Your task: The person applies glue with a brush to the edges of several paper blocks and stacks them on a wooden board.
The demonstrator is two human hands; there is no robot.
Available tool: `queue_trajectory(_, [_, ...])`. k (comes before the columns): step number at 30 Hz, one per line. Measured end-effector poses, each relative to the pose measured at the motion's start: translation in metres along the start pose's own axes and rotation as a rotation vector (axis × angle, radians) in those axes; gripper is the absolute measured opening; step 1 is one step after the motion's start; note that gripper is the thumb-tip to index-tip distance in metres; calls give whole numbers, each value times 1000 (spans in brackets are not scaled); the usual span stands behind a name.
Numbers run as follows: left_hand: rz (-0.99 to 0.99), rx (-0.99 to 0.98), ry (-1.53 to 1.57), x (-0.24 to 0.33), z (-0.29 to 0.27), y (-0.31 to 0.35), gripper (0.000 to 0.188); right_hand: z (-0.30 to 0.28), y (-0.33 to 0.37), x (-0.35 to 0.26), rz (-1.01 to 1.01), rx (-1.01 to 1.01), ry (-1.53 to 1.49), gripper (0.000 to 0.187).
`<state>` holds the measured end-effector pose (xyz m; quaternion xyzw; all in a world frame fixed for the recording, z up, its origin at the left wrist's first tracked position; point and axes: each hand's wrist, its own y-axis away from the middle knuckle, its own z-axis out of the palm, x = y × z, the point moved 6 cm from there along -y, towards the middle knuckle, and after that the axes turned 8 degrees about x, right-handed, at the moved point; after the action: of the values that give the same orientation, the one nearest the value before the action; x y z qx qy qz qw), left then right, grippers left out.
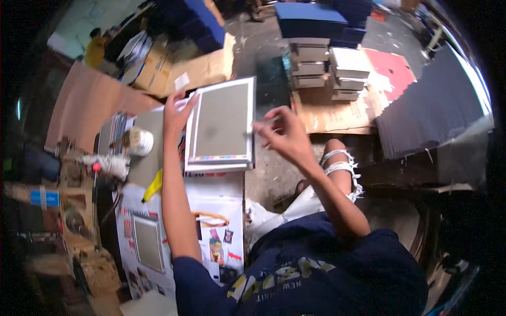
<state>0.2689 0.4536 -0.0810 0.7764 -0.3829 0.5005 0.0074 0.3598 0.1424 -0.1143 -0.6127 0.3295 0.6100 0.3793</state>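
Observation:
A grey rectangular board (222, 118) with a white border and a strip of small colour patches along its near edge lies on top of a small stack at the table's right edge. My left hand (176, 117) is at the board's left edge, thumb and fingers spread, holding nothing. On the other side, my right hand (286, 135) hovers just off the board's right edge. Its fingers are bent but apart, slightly blurred, with nothing seen between them. Whether the right fingertips touch the edge I cannot tell.
Left of the board stand a white tub (140, 141) and a yellow object (153, 187). A printed sheet (184, 205) covers the near table. Stacks of thick blocks (349, 68) sit on cardboard at the back right, beside a large dark stack (429, 105). Another person (95, 48) is far left.

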Motion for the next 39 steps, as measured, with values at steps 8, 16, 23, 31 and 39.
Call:
queue_trajectory(8, [-345, -370, 146, -40, 34, -19, 64, 24, 64, 96, 406, -181, -292, 30])
queue_trajectory(16, [-100, -451, 63, -36, 42, -21, 46, 35, 96, 80, 648, -143, -762, 35])
queue_trajectory(23, [-125, -248, 197, -42, 13, 11, 42, 6, 81, 94, 550, -67, -720, 34])
queue_trajectory(31, [0, -232, 311, -6, 10, 20, 28, 19, 88, 48, 530, -19, -618, 56])
queue_trajectory(39, [-41, -281, 338, -15, 18, 19, 29, 42, 90, 42, 710, 20, -421, 72])
